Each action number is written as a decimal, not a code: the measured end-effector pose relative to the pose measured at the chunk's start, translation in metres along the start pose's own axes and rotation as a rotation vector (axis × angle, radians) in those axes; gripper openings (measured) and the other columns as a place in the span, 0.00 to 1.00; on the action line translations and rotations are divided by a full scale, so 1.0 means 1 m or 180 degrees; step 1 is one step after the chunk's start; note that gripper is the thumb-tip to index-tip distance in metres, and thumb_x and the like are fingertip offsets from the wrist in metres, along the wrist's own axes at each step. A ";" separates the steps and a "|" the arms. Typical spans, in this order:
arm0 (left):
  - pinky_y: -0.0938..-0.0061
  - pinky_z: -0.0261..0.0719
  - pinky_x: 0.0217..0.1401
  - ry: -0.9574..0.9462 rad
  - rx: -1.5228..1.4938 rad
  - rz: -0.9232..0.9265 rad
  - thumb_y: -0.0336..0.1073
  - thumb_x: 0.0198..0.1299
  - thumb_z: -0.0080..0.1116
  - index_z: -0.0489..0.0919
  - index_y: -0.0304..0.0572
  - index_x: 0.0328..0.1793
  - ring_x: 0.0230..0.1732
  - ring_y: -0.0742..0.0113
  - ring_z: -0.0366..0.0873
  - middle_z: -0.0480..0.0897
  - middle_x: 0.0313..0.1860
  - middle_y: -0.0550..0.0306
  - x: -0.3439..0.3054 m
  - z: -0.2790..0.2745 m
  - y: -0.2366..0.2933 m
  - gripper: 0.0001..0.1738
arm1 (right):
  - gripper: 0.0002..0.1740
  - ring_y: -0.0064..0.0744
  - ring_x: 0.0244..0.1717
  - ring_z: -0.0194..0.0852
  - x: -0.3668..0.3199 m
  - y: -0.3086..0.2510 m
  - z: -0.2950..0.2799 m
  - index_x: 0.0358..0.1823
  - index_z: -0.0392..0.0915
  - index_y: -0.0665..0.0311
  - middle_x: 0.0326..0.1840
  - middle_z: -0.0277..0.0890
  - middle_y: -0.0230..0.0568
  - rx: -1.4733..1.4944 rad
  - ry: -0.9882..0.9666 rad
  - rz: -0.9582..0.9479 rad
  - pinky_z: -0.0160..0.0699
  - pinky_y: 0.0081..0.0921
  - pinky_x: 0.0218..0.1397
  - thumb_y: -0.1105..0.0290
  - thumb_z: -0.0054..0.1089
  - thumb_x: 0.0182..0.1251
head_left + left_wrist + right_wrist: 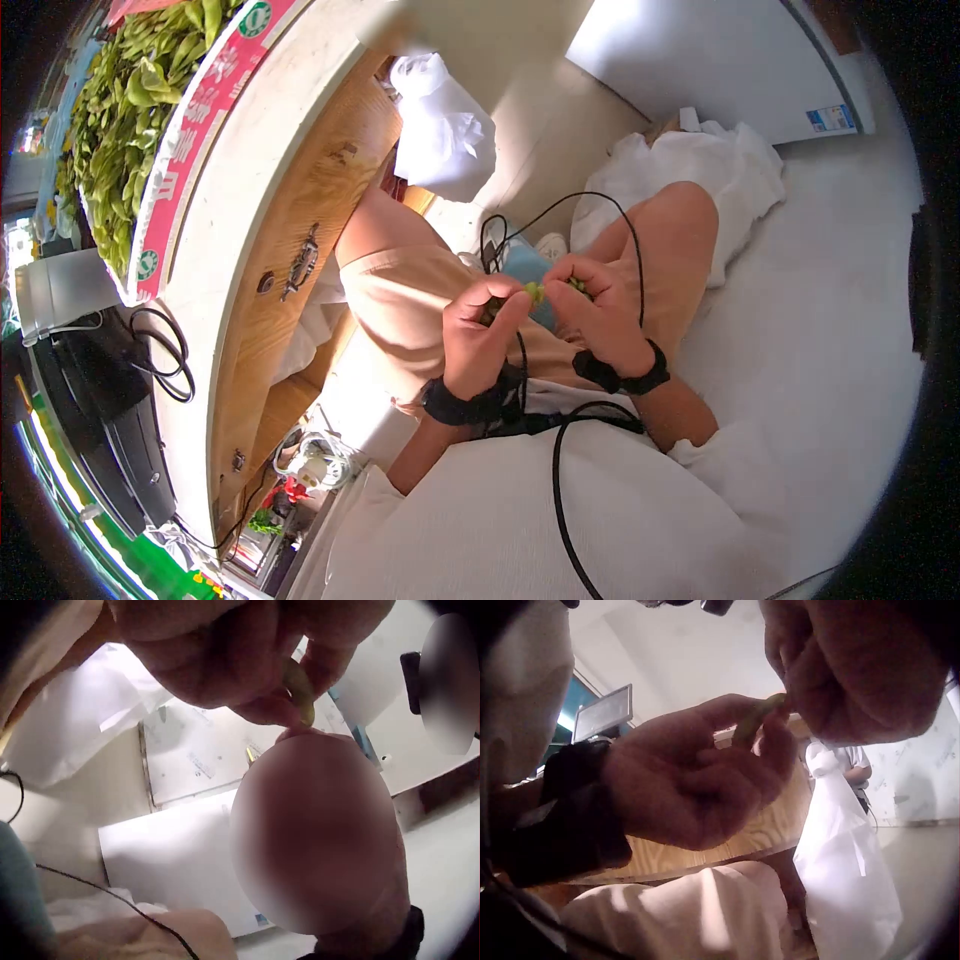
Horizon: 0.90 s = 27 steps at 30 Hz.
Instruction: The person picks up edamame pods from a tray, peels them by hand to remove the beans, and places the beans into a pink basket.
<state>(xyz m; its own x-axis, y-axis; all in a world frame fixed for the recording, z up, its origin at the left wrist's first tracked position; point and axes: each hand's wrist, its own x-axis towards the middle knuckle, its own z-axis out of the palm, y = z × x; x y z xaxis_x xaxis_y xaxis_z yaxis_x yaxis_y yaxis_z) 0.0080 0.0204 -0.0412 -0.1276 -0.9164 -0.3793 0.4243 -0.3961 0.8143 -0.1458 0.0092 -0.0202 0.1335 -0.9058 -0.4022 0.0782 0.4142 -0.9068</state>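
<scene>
Above the lap, both hands meet at a green soybean pod (pixel 534 293). The left hand (pixel 478 335) pinches one end between thumb and fingers; in the right wrist view the pod (pixel 756 721) curves out from the left hand's fingertips (pixel 776 739). The right hand (pixel 605 315) pinches the other end, thumb and fingertips right against the left ones. More green shows under the curled fingers of both hands in the head view. In the left wrist view the pod (pixel 298 688) runs down between the two hands, and the right hand is partly blurred.
A box with a pink printed edge (pixel 175 190), heaped with green pods (pixel 125 130), stands on the table (pixel 250 140) at left. A white plastic bag (pixel 445 130) hangs by it. Something light blue (pixel 525 262) sits between the legs. Black cables (pixel 640 250) loop around the hands.
</scene>
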 end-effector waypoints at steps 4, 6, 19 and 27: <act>0.87 0.63 0.36 -0.0359 0.0497 0.0326 0.22 0.60 0.53 0.75 0.36 0.35 0.32 0.83 0.66 0.75 0.32 0.66 -0.003 -0.003 0.007 0.02 | 0.07 0.08 0.29 0.61 0.006 -0.011 -0.005 0.34 0.74 0.64 0.28 0.68 0.23 -0.0395 -0.0469 -0.0250 0.59 0.10 0.29 0.73 0.63 0.59; 0.87 0.63 0.36 -0.0478 0.0430 0.0284 0.22 0.60 0.53 0.75 0.36 0.34 0.33 0.82 0.66 0.74 0.32 0.66 -0.003 -0.004 0.008 0.02 | 0.08 0.08 0.29 0.62 0.007 -0.014 -0.009 0.35 0.74 0.64 0.28 0.70 0.23 -0.0509 -0.0657 -0.0400 0.59 0.09 0.29 0.72 0.65 0.58; 0.85 0.65 0.40 -0.0175 0.0241 0.0158 0.23 0.61 0.54 0.74 0.34 0.35 0.35 0.79 0.68 0.75 0.35 0.63 -0.008 0.002 0.012 0.01 | 0.11 0.15 0.21 0.59 0.000 -0.006 -0.016 0.36 0.75 0.65 0.27 0.70 0.31 0.1234 -0.0355 0.0331 0.56 0.11 0.22 0.67 0.45 0.69; 0.85 0.67 0.42 0.0028 0.0311 0.0344 0.23 0.60 0.55 0.75 0.34 0.37 0.37 0.79 0.69 0.76 0.37 0.62 -0.007 0.006 0.010 0.01 | 0.12 0.14 0.19 0.56 -0.007 0.006 -0.012 0.37 0.72 0.65 0.24 0.65 0.29 0.1334 -0.0547 0.0690 0.53 0.10 0.19 0.64 0.44 0.71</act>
<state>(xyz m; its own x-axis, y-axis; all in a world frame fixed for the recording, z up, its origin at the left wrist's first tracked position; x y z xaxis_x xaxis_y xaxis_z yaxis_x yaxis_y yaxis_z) 0.0078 0.0223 -0.0274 -0.0777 -0.9537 -0.2905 0.3457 -0.2991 0.8894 -0.1578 0.0171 -0.0240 0.3486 -0.7817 -0.5171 0.4162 0.6234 -0.6619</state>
